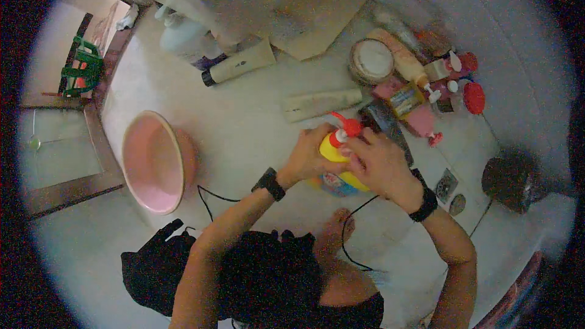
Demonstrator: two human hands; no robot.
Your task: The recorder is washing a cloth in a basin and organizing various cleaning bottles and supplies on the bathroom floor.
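A yellow bottle (332,152) with a colourful label (340,183) stands in front of me, topped by a red pump head (351,127). My left hand (315,153) is wrapped around the left side of its upper body, just below the red collar (338,138). The fingers of my right hand (377,162) close around the bottle's right side and shoulder, beside the collar. Both hands cover much of the bottle. A pale squeeze tube (323,103) lies on the floor just beyond the pump.
A pink basin (153,162) rests tilted at left. Another tube with a black cap (240,61) lies farther off. A round tub (374,55), several pump bottles (422,119) and a red item (474,98) cluster at upper right. A floor drain (446,186) and dark container (509,180) are right.
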